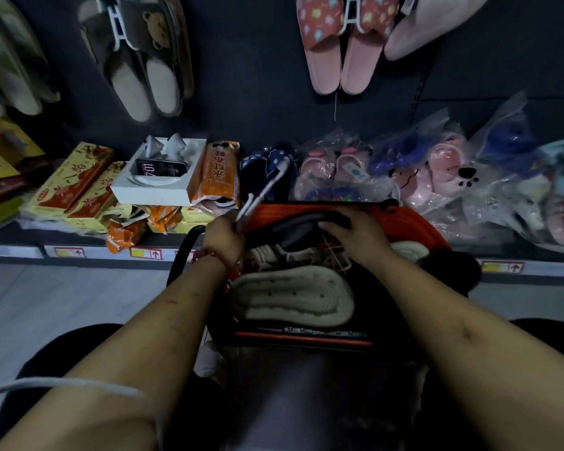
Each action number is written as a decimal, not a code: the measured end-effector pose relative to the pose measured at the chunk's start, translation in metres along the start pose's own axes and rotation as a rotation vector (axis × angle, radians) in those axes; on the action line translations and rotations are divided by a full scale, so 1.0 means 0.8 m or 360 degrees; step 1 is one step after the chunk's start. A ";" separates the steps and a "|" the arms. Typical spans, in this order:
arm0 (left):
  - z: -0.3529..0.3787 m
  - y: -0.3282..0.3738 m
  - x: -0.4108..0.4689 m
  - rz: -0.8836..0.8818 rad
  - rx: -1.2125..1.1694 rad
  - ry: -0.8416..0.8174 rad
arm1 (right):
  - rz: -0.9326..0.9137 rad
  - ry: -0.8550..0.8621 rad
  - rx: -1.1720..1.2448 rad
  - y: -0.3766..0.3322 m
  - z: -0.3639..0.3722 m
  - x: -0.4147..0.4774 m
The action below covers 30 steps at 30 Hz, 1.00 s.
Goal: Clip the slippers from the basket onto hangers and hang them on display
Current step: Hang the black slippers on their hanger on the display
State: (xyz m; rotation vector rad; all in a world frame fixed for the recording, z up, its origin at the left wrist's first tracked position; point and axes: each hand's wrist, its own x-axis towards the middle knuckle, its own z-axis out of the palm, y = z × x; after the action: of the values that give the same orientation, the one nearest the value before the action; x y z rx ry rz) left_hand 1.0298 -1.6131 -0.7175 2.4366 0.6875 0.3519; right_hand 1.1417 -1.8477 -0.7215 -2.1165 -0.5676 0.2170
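Picking up for clipping, by the look of it. Gripping a white hanger (263,185) in the left hand (223,234), fingers curled round its lower end, just over the basket's (417,224) far left corner. Holding a dark slipper (303,224) with the right hand (355,236), fingers wrapped over its edge, at the basket's far rim, above a cream slipper (293,297) lying inside. Next, probably: lifting the dark slipper free, bringing the hanger's clip to it and pressing it on, then finding its mate. Yet to hang on the wall near the pink pair (339,60).
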 end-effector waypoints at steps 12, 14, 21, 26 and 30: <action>-0.043 0.037 -0.026 -0.0451 -0.1535 0.0069 | 0.0168 0.0553 0.0759 -0.031 -0.039 -0.002; -0.046 0.043 -0.030 -0.0454 -0.1645 0.0025 | 0.0256 0.0639 0.0790 -0.037 -0.049 0.001; -0.044 0.064 -0.032 -0.0325 -0.1818 -0.0185 | 0.0050 0.0602 0.0571 -0.064 -0.088 0.016; -0.057 0.086 -0.024 -0.0228 -0.1991 -0.0410 | -0.0119 0.0413 0.0512 -0.095 -0.111 0.041; -0.062 0.096 -0.016 -0.0239 -0.2060 -0.0413 | -0.0058 0.0274 0.0701 -0.089 -0.106 0.044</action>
State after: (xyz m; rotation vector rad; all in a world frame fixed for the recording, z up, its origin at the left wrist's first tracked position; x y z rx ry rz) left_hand 1.0298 -1.6514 -0.6331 1.1583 0.3250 0.2738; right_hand 1.1803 -1.8589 -0.6126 -1.6772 -0.4115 0.1234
